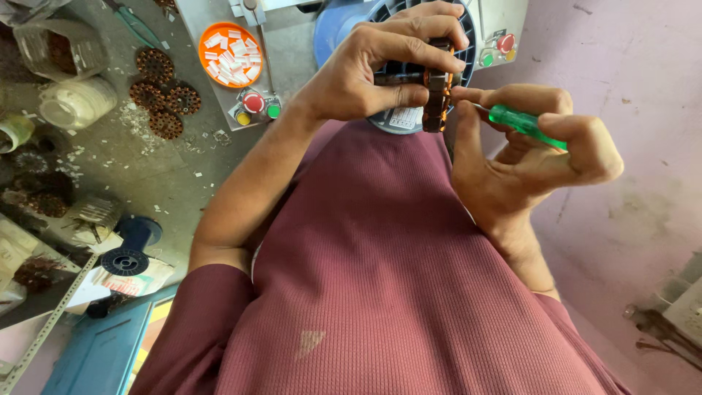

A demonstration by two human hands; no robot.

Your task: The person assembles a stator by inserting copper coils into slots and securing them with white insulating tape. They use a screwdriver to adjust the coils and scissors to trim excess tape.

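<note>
The left hand (380, 69) gripped a round copper-wound motor core (437, 99) edge-on, at about one o'clock in the view, fingers curled over its top and thumb pressed beneath, seemingly to steady it. From three o'clock the right hand (523, 157) closed its fingers around a green-handled screwdriver (523, 123), tip toward the core's rim. Similar cores (162, 91) lay on the bench at ten o'clock, beside an orange dish (208, 40) of white slips.

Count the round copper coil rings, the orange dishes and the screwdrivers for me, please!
Copper coil rings: 5, one in the left hand at, four on the bench
Orange dishes: 1
Screwdrivers: 1, in the right hand
Total: 7
</note>
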